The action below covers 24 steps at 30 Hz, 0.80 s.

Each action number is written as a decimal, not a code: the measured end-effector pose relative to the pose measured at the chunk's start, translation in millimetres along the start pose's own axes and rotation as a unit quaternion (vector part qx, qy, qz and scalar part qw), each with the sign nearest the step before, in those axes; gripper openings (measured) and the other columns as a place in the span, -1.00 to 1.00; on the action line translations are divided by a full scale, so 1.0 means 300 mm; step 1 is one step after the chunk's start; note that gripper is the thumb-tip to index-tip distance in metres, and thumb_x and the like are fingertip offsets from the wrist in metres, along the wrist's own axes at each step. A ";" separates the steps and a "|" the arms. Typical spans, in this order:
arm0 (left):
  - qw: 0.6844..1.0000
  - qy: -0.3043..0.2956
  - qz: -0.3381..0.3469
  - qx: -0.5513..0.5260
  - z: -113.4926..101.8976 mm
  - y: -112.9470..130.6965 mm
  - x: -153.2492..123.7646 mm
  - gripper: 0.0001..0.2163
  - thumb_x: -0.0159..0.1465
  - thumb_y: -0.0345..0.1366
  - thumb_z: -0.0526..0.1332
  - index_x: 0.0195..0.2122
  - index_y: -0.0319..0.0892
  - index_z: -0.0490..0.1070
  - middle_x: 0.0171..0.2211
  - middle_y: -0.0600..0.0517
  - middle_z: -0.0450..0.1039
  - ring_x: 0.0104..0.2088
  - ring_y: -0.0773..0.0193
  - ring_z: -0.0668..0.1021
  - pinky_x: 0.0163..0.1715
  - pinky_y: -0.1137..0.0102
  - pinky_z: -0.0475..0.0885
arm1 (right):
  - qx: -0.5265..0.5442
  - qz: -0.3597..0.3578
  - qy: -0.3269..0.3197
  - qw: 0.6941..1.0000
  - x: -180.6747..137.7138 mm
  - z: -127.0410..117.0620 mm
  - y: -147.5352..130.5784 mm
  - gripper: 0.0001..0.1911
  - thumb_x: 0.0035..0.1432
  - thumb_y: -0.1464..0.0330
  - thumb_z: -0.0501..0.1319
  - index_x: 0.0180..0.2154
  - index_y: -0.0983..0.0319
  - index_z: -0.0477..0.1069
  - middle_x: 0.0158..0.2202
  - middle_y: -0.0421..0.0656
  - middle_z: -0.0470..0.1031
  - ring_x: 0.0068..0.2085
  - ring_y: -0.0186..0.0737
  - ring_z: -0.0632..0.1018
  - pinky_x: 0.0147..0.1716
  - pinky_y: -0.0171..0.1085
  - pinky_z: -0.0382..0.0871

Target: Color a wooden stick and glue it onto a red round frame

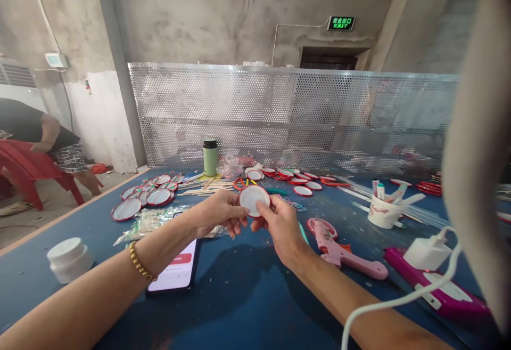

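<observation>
Both my hands hold one small round white disc with a red rim (254, 200) above the blue table (247, 286). My left hand (219, 212) pinches its left edge, and a gold bead bracelet circles that wrist. My right hand (279, 225) pinches the right and lower edge. The disc faces me, lifted a little off the table. Several more red-rimmed discs (143, 198) lie in a cluster at the left, and others (301, 182) are scattered behind the disc I hold.
A phone (178, 273) lies under my left forearm, a white jar (69, 259) at the left. A pink glue gun (343, 251), a white charger on a magenta power strip (431, 270), a paper cup of pens (385, 209), a green flask (209, 157), wooden sticks and a perforated metal screen stand around. A person sits far left.
</observation>
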State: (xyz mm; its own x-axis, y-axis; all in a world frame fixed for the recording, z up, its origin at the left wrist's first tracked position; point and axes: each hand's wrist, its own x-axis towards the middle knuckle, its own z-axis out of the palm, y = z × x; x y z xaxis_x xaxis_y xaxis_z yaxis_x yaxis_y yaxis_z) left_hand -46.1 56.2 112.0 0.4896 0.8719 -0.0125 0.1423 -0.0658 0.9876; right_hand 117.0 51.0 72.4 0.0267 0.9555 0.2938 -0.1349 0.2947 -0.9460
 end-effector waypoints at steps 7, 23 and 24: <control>0.999 0.034 -0.008 -0.026 0.032 0.008 -0.003 -0.84 0.23 -0.36 0.28 -0.46 -0.31 0.43 -0.58 0.03 0.48 -0.65 0.44 0.49 -0.68 0.56 0.38 | 0.000 -0.022 0.030 0.999 -0.002 -0.004 0.004 -0.73 0.03 0.20 0.31 -0.29 0.26 0.45 -0.46 -0.24 0.53 -0.61 -0.33 0.46 -0.57 -0.30 0.40; 0.996 0.012 -0.041 -0.085 0.066 -0.003 -0.007 -0.81 0.34 -0.40 0.17 -0.38 -0.38 0.48 -0.53 -0.02 0.53 -0.65 0.41 0.54 -0.67 0.53 0.40 | -0.081 -0.068 0.049 0.993 -0.005 -0.008 0.007 -0.76 0.14 0.17 0.23 -0.28 0.21 0.38 -0.39 -0.20 0.56 -0.56 -0.28 0.49 -0.55 -0.27 0.40; 0.995 0.013 -0.044 -0.087 0.068 -0.004 -0.007 -0.81 0.34 -0.39 0.17 -0.38 -0.38 0.48 -0.53 -0.02 0.53 -0.65 0.41 0.54 -0.67 0.54 0.39 | -0.088 -0.071 0.049 0.992 -0.004 -0.009 0.009 -0.76 0.15 0.17 0.22 -0.28 0.21 0.38 -0.39 -0.20 0.56 -0.56 -0.28 0.49 -0.55 -0.28 0.39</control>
State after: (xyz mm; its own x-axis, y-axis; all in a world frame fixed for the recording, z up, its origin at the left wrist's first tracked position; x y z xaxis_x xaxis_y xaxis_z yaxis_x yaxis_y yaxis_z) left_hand -29.8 44.7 107.7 0.4596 0.8826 -0.0993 0.0318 0.0953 0.9949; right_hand 119.4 50.7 69.2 0.1300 0.8986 0.4192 0.0518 0.4160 -0.9079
